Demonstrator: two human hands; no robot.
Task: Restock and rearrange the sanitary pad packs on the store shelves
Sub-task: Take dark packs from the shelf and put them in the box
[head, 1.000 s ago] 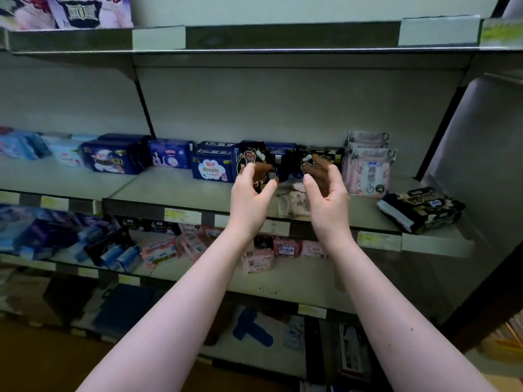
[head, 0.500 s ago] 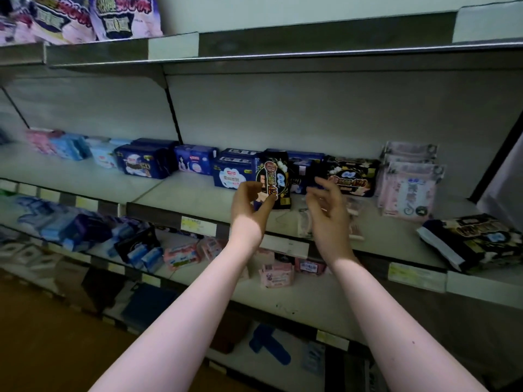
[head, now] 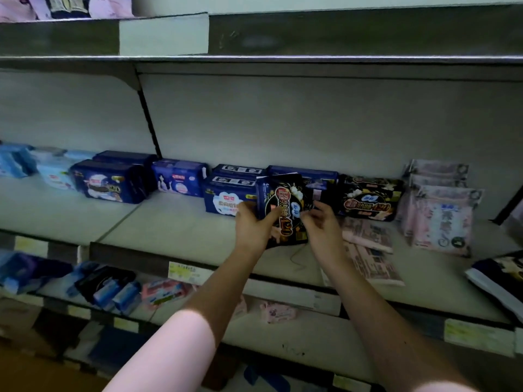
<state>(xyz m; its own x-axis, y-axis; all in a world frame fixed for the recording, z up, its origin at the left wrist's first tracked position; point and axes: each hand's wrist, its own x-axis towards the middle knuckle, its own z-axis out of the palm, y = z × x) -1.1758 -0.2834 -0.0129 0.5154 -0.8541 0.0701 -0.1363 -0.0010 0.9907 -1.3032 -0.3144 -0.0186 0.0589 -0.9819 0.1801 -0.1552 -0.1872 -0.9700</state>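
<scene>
1. Hands first: the left hand (head: 254,229) grips the black pack (head: 285,207) low on its left side, with the thumb laid across the printed front. The right hand (head: 321,223) sits at the pack's right edge with its fingers curled. From where I stand I cannot tell whether they pinch the wrapper or only touch it.
2. Pack's place: it stands on its short end on the middle shelf (head: 158,236), leaning a little, in front of the back row. It is between the blue pack (head: 229,200) on its left and a second black pack (head: 368,202) lying lengthwise on its right.
3. Step in hand, as I read it: turning this pack to match its twin and settling it into the row.
4. To do it well, I would rotate it until the print reads level like the neighbour's. Then I would slide it back until it sits flush beside that twin, face to the aisle.
5. Grip matters: the wrapper looks soft and slippery, so both hands should hold the ends rather than squeeze the middle.
6. Watch the flat pale packs (head: 368,239) lying just beside the right wrist, and the pink packs (head: 441,219) further right. A careless forearm could drag them out of line.
</scene>
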